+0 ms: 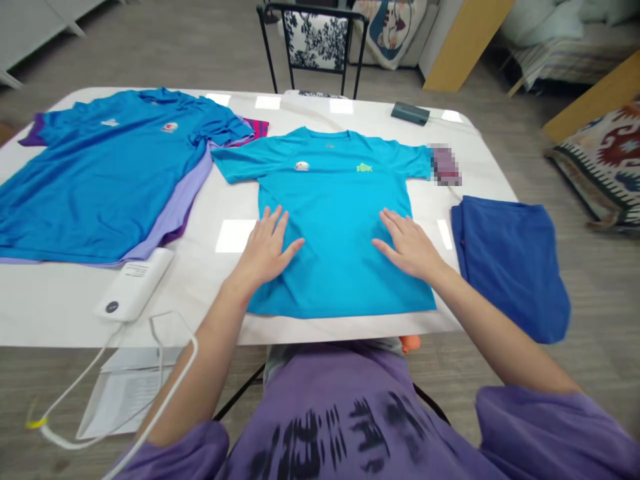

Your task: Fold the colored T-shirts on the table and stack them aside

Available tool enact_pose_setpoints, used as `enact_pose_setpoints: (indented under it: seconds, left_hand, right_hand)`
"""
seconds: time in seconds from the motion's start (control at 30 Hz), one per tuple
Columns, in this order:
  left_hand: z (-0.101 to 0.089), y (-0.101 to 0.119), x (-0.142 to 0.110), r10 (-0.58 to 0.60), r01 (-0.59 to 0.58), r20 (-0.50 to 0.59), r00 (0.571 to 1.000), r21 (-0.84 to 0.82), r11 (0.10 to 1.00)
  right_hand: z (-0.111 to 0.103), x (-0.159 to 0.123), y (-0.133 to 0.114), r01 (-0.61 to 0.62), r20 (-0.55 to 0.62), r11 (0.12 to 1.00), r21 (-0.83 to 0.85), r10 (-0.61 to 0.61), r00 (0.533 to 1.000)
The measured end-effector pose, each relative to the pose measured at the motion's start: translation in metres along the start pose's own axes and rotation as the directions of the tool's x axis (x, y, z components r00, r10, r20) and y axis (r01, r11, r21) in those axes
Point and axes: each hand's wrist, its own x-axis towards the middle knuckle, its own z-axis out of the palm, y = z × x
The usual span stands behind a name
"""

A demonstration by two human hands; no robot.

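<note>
A turquoise T-shirt [333, 200] lies spread flat, front up, on the white table [50, 300] right before me. My left hand [267, 247] rests flat on its lower left part, fingers spread. My right hand [407, 243] lies flat on its lower right part, fingers stretched out. Neither hand holds anything.
A pile of blue and purple shirts [105, 173] lies at the left. A folded dark blue garment [515, 260] hangs over the right edge. A white power bank [133, 287] with a cable sits near the front edge. A dark case [410, 112] and a chair [313, 43] are at the far side.
</note>
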Motion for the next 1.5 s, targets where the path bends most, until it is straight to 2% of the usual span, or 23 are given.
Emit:
enact_pose_setpoints:
  seconds: [0.07,0.13,0.2,0.27,0.47,0.57,0.67,0.77,0.83,0.9,1.0,1.1,1.17,1.27,1.37,1.43,1.5]
  left_hand:
    - [0.005,0.007,-0.062,0.001,-0.001,-0.001,1.0,0.031,1.0]
    - [0.011,0.007,-0.113,-0.027,0.028,-0.019,0.999,0.057,0.998]
    - [0.016,0.003,-0.149,-0.057,0.06,-0.03,0.998,0.075,0.995]
    - [0.02,-0.002,-0.17,-0.077,0.08,-0.039,0.996,0.087,0.993]
    - [0.019,-0.005,-0.182,-0.08,0.085,-0.106,0.991,0.043,0.995]
    - [0.014,-0.002,-0.186,-0.113,0.113,-0.215,0.97,-0.013,0.994]
    - [0.009,0.002,-0.195,-0.211,0.222,-0.322,0.923,-0.002,0.975]
    - [0.006,0.004,-0.201,-0.304,0.334,-0.352,0.885,0.026,0.942]
    - [0.006,0.003,-0.2,-0.319,0.352,-0.365,0.875,0.027,0.935]
    - [0.007,0.002,-0.197,-0.307,0.343,-0.366,0.879,0.037,0.939]
    - [0.005,0.002,-0.192,-0.306,0.34,-0.338,0.89,0.043,0.94]
    - [0.002,0.003,-0.19,-0.321,0.339,-0.308,0.895,0.005,0.941]
    - [0.001,0.002,-0.19,-0.323,0.327,-0.29,0.901,-0.035,0.944]
    - [0.0,-0.002,-0.191,-0.34,0.321,-0.292,0.894,-0.113,0.94]
    - [0.002,-0.007,-0.191,-0.372,0.337,-0.281,0.885,-0.166,0.927]
    - [0.003,-0.009,-0.19,-0.388,0.351,-0.252,0.886,-0.181,0.919]
    - [0.004,-0.01,-0.189,-0.405,0.364,-0.233,0.884,-0.201,0.91]
  right_hand:
    - [0.01,-0.061,-0.011,-0.024,0.011,1.0,-0.005,0.024,1.0]
    - [0.02,-0.108,-0.016,-0.072,0.012,0.997,-0.014,0.072,0.997]
    - [0.029,-0.138,-0.018,-0.114,0.0,0.993,-0.037,0.114,0.993]
    - [0.035,-0.152,-0.018,-0.144,-0.025,0.987,-0.067,0.142,0.99]
    - [0.037,-0.152,-0.017,-0.152,-0.029,0.985,-0.087,0.151,0.988]
    - [0.039,-0.154,-0.015,-0.136,-0.046,0.988,-0.08,0.133,0.99]
    - [0.042,-0.161,-0.011,-0.131,-0.14,0.991,-0.042,0.124,0.982]
    - [0.041,-0.162,-0.008,-0.147,-0.274,0.989,0.02,0.147,0.951]
    - [0.034,-0.15,-0.014,-0.131,-0.319,0.99,0.051,0.14,0.937]
    - [0.023,-0.123,-0.032,-0.046,-0.301,0.997,0.064,0.063,0.952]
    - [0.009,-0.055,-0.083,0.159,-0.187,0.983,0.087,-0.141,0.972]
    - [0.009,0.041,-0.146,0.306,-0.041,0.944,0.12,-0.303,0.952]
    - [0.019,0.115,-0.186,0.339,0.042,0.93,0.142,-0.347,0.937]
    - [0.044,0.227,-0.239,0.292,0.137,0.939,0.18,-0.318,0.938]
    - [0.068,0.322,-0.282,0.154,0.166,0.977,0.147,-0.178,0.97]
    - [0.081,0.367,-0.302,0.064,0.146,0.991,0.119,-0.081,0.986]
    - [0.093,0.398,-0.315,0.008,0.134,0.994,0.108,-0.022,0.991]
